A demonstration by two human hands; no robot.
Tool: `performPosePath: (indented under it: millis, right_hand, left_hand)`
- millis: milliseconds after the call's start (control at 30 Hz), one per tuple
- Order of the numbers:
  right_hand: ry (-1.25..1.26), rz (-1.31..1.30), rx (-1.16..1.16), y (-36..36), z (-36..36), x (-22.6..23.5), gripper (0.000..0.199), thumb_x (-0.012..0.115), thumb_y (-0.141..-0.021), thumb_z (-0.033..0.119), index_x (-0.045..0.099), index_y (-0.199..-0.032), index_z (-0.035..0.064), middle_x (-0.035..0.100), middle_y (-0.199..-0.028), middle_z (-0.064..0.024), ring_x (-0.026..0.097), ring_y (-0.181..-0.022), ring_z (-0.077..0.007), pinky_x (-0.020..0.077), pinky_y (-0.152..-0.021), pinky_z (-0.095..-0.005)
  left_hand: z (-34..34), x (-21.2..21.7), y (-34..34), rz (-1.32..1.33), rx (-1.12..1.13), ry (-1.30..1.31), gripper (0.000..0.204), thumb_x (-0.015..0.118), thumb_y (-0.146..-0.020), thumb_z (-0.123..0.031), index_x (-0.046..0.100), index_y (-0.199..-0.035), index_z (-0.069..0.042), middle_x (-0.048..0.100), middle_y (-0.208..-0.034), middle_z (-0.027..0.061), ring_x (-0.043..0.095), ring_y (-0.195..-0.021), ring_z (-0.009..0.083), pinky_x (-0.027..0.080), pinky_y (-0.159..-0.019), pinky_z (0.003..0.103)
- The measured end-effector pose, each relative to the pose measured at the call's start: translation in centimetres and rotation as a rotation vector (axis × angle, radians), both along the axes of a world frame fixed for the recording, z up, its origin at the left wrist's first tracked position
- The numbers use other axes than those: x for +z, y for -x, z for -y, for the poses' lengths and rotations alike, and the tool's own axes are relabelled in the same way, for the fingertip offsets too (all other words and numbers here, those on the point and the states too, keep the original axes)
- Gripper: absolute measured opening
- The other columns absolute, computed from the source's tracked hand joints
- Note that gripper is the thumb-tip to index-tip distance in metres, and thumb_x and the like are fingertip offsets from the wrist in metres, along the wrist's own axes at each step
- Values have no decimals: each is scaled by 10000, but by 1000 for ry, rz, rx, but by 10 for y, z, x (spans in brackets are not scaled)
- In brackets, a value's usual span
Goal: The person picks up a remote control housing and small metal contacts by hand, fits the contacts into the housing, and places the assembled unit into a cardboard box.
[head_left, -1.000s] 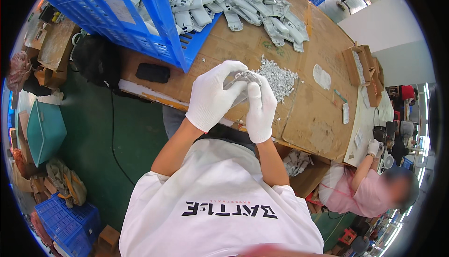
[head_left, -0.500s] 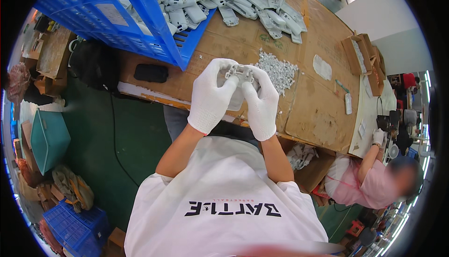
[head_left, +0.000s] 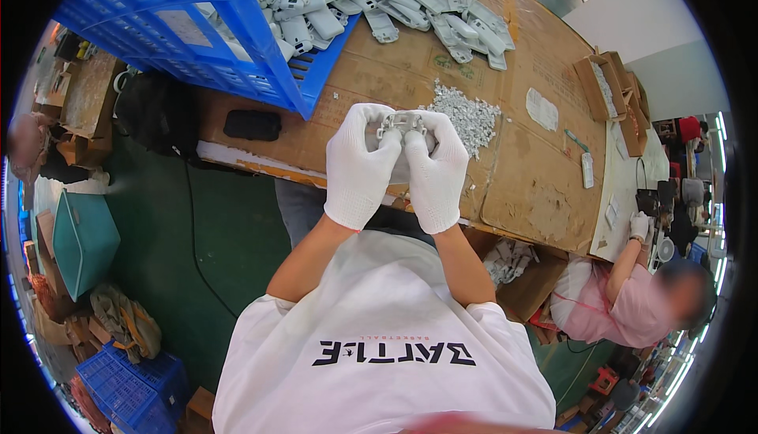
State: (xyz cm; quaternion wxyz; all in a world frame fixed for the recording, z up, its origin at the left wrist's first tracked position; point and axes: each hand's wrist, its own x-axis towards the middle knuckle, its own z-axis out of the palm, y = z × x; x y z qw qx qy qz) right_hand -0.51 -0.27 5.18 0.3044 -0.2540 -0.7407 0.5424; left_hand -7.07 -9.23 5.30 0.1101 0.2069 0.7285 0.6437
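Note:
Both my hands wear white knit gloves and meet at the near edge of the table. Between them is a white plastic housing (head_left: 401, 122), with small clips or tabs along its far end. My left hand (head_left: 359, 167) grips its left side, thumb pressed on top. From the right, my right hand (head_left: 436, 173) closes on the same part, its thumb beside the left one. The gloves hide much of the housing. Just beyond my right hand lies a pile of tiny white plastic pieces (head_left: 467, 118). Farther off, a heap of white plastic housings (head_left: 387, 0) spreads over the cardboard-covered table.
A blue plastic crate (head_left: 272, 63) stands tipped at the far left, beside a black case (head_left: 253, 125). Cardboard boxes (head_left: 598, 87), a paper label (head_left: 542, 109) and a teal-handled tool (head_left: 576, 140) lie to the right. A co-worker in pink (head_left: 612, 296) works there.
My hands stay on the housing, with the thumbs pressing down and the wrists turned slightly. The housing sits a little lower between the fingers. The view has shifted slightly.

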Motion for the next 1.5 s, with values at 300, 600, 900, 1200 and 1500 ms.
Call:
performPosePath:
  millis: [300, 600, 900, 1200, 1500]
  right_hand:
    - [-121, 65, 30, -1, -11, 6, 137, 635, -834, 20, 694, -958, 19, 628, -758, -58, 507, -642, -87, 448, -617, -254]
    - [-263, -8, 40, 1, -12, 1, 154, 649, -828, 20, 691, -975, 34, 634, -790, -77, 534, -620, -153, 466, -615, -284]
    - [-190, 32, 159, 2, -18, 9, 181, 632, -827, 2, 683, -999, 24, 651, -862, -104, 622, -752, -192, 494, -702, -297]
    - [-80, 57, 125, 3, -16, 7, 124, 614, -864, 3, 673, -972, -4, 677, -863, -101, 653, -779, -145, 511, -726, -273]
    - [95, 55, 183, -1, -22, 11, 102, 600, -875, -13, 645, -966, -12, 674, -874, -76, 634, -800, -91, 515, -735, -255]
  left_hand:
    - [0, 3, -2, 13, 0, -6, 141, 648, -888, -64, 638, -1019, -13, 663, -897, 56, 592, -811, 99, 488, -756, 264]
    - [-1, 3, -1, -23, 20, 22, 128, 649, -894, -73, 639, -1007, -13, 668, -881, 64, 600, -787, 103, 491, -740, 268]
    - [-3, 1, 1, -12, 40, 27, 110, 646, -895, -66, 634, -992, -17, 660, -885, 60, 601, -819, 116, 488, -765, 281]
    - [-3, 2, 0, -38, 21, 11, 105, 655, -891, -48, 629, -987, -13, 675, -872, 75, 641, -773, 125, 512, -719, 280]
    - [-1, 5, -2, -77, -40, 6, 118, 662, -886, -26, 645, -1002, -14, 682, -883, 64, 618, -776, 102, 501, -720, 269]
